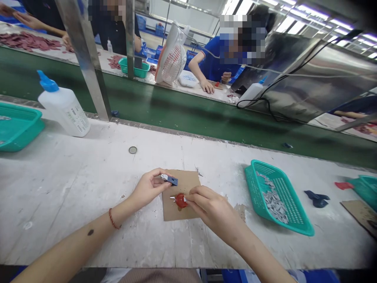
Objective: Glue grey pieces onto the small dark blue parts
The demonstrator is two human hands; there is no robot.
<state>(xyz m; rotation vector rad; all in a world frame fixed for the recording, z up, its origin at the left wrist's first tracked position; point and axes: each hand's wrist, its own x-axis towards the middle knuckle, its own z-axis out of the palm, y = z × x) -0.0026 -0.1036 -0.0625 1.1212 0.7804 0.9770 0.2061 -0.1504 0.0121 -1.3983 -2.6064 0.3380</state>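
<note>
Roughly crosswise, the blue piece (173,181) points its long axis rightward.

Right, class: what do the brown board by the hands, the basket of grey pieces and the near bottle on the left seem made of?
Brown board: probably cardboard, matte, judging by its colour and rough edges.
Basket: apparently moulded plastic, slightly shiny; its green walls are evenly perforated.
Bottle: likely plastic, smooth; its whitish body looks translucent.

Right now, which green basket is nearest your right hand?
The green basket of small grey pieces, just right of the right hand. The left-edge basket, far-right basket and basket beyond the belt sit farther off.
</note>
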